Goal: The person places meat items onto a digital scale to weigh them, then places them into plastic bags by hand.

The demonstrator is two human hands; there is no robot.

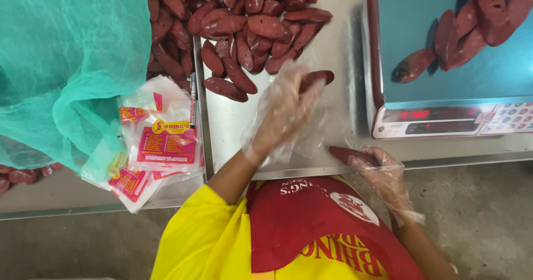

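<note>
My left hand, in a loose clear plastic glove, is closed on a dark red sausage just in front of the big pile of sausages on the steel table. My right hand, also gloved, grips another red sausage at the table's front edge, below the scale. Several sausages lie on the blue pan of the digital scale at the right.
A stack of clear printed pouches lies at the left beside a green mesh net. A few more sausages show under the net. I wear a yellow shirt and a red apron. Concrete floor is below.
</note>
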